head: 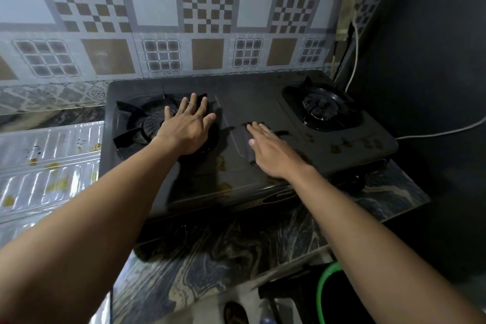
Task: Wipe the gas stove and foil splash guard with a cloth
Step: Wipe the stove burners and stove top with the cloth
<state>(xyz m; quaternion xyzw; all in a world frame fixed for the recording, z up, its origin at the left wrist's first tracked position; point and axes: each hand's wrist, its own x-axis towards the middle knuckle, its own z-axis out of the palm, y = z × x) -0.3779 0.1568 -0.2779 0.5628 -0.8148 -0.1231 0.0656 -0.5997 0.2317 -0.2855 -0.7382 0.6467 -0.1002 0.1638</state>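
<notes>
My left hand point(188, 126) lies spread on the burner point(155, 123), bracing the stove point(252, 102); my right hand point(271, 150) presses a dark cloth point(249, 150) flat to wipe.

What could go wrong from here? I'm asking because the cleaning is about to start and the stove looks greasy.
1. The left hand lies spread on the left burner's black pan support, which may shift if pushed.
2. The right hand presses a dark cloth on the black gas stove top; wiping could smear the yellowish spots rather than lift them.
3. The thin silver foil splash guard might crumple under hard rubbing.
</notes>
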